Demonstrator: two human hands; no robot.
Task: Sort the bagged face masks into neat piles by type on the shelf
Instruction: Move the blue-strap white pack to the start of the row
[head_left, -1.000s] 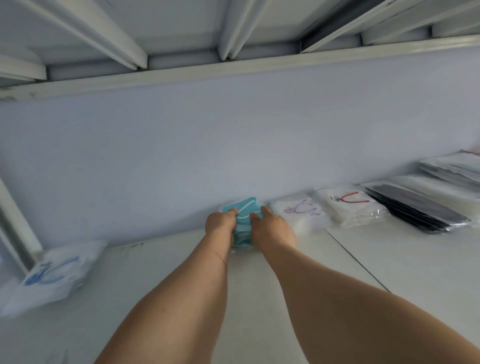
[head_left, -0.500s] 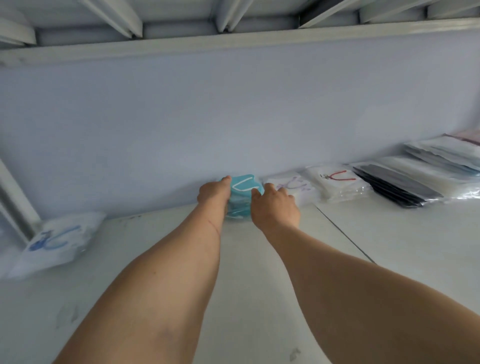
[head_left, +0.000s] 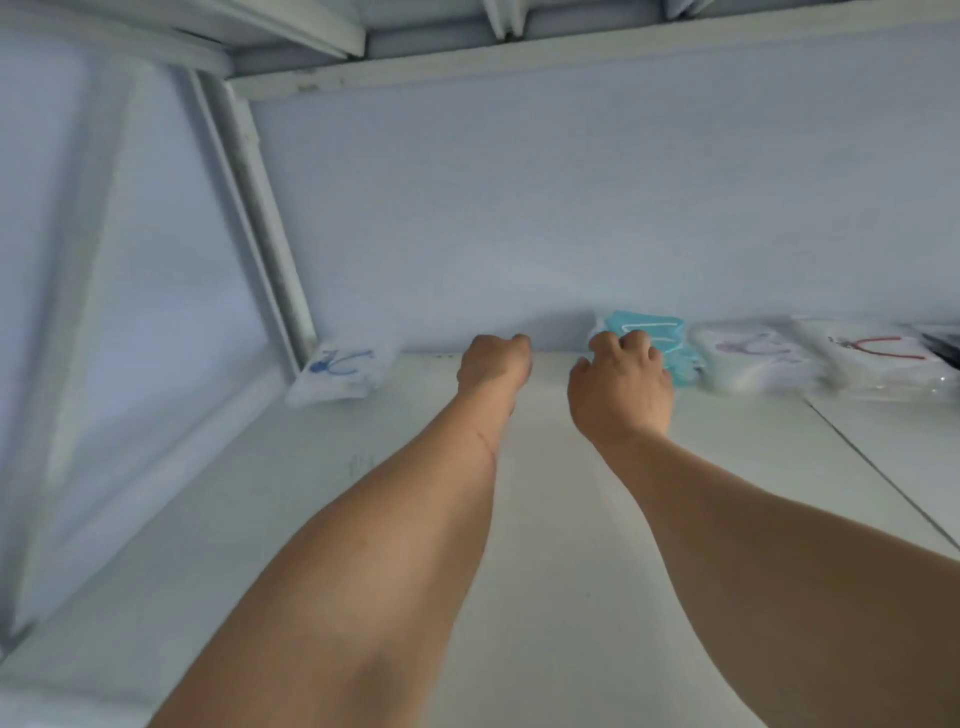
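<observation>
A pile of teal bagged masks (head_left: 657, 335) lies against the back wall of the white shelf (head_left: 550, 519). My right hand (head_left: 621, 376) is at the pile's left front edge, its fingers loosely bent against it, gripping nothing that I can see. My left hand (head_left: 493, 364) is off the pile, to its left, with curled fingers and nothing in it. Right of the teal pile lie a white bag with purple loops (head_left: 753, 358) and another with red loops (head_left: 878, 358). In the left back corner a white bag with blue loops (head_left: 340, 371) lies alone.
A slanted metal post (head_left: 260, 208) stands in the left back corner by the side wall. Dark bags (head_left: 946, 347) show at the right edge. A seam (head_left: 883, 467) crosses the shelf on the right. The upper shelf's underside hangs close overhead.
Both hands held the teal pile against the wall. My left hand has let go and moved left, my right hand has loosened, and the view has swung left.
</observation>
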